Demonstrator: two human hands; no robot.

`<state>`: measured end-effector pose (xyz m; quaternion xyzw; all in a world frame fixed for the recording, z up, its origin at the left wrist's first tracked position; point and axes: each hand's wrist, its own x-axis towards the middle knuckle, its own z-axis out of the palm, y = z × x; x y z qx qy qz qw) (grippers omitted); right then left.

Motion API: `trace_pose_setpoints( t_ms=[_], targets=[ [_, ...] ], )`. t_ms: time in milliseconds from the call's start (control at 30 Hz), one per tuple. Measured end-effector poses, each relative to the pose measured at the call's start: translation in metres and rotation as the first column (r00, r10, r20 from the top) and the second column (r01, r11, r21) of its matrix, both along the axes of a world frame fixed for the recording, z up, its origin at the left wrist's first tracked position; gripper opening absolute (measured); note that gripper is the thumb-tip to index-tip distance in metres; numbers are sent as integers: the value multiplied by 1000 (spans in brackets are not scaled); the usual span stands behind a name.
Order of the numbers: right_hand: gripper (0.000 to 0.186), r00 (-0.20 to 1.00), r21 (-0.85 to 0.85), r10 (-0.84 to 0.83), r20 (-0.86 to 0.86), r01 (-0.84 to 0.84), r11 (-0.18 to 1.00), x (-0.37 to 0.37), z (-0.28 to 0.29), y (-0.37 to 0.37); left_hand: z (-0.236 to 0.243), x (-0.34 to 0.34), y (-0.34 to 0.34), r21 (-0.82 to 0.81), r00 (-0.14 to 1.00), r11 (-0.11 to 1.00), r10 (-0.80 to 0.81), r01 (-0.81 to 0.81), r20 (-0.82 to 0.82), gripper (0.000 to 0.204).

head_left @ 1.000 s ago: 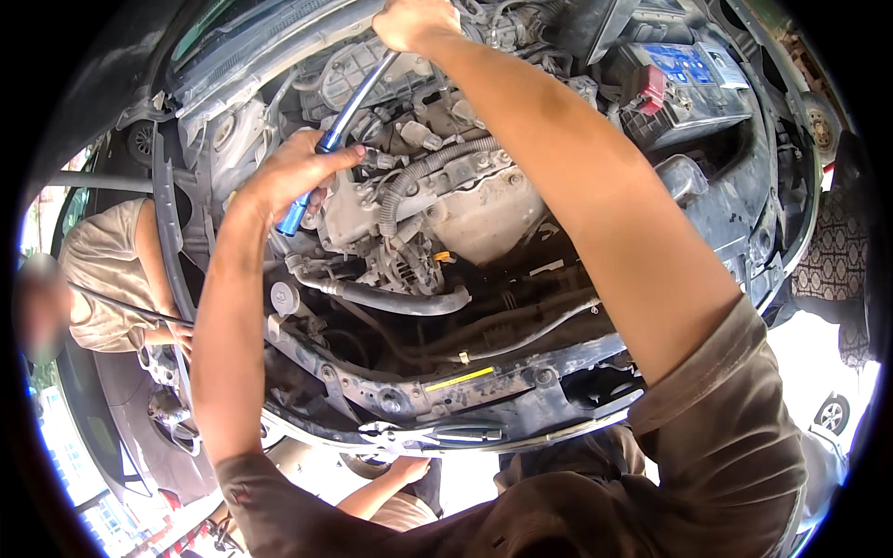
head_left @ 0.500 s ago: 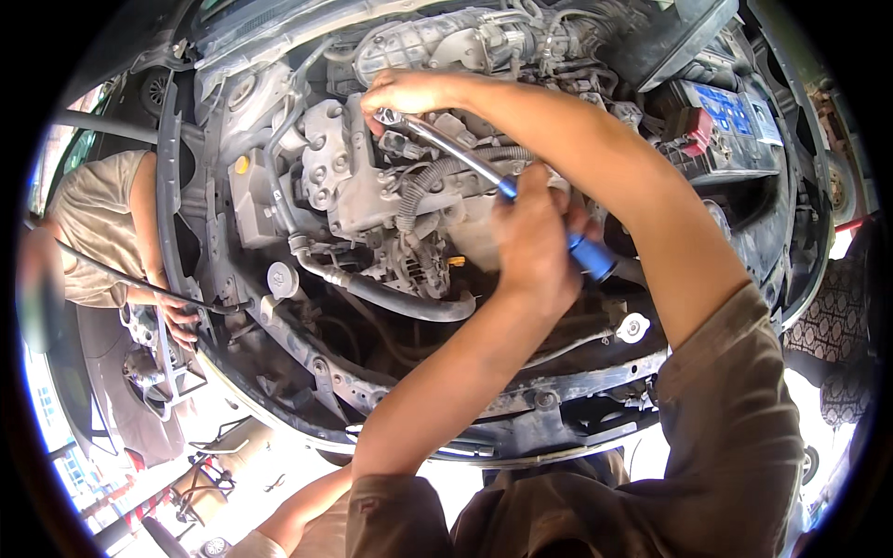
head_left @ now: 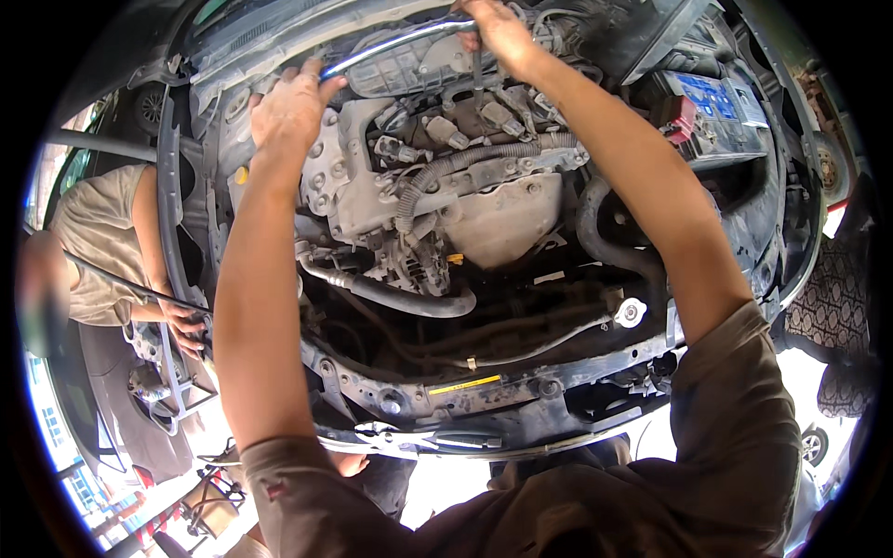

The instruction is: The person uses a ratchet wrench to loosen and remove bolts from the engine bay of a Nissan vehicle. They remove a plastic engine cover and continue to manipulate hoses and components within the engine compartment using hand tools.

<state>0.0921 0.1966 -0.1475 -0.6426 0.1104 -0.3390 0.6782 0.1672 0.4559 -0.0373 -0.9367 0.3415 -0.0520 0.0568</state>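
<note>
My left hand (head_left: 288, 107) is closed on the blue handle of a long chrome ratchet wrench (head_left: 400, 39), above the left rear of the engine. My right hand (head_left: 498, 37) grips the wrench's head end at the back of the engine bay, where a dark, straight extension (head_left: 476, 79) reaches down from it toward the engine. Coil connectors (head_left: 445, 131) and a corrugated hose (head_left: 433, 167) sit on the engine (head_left: 502, 219) below my hands. I cannot make out what the lower end of the extension fits into.
A battery (head_left: 716, 130) sits at right. Pliers (head_left: 386, 435) lie along the front edge of the bay (head_left: 521, 441). A co-worker (head_left: 107, 237) leans at the left with hands on a black hose or rod. Patterned fabric (head_left: 828, 307) shows at right.
The wrench has swung from slanting down toward the front right to lying across the rear of the bay. My left hand moved up and left, my right hand up and right.
</note>
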Motion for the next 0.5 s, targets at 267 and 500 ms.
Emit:
trace_pose_setpoints(
  t_ms=[267, 500],
  targets=[
    [36, 973, -55, 96, -210, -109, 993, -3, 12, 0, -13, -45, 9, 84, 976, 992, -75, 94, -203, 44],
    [40, 856, -219, 376, -356, -468, 856, 9, 26, 41, -56, -249, -54, -572, 348, 526, -467, -629, -813, 73]
  ],
)
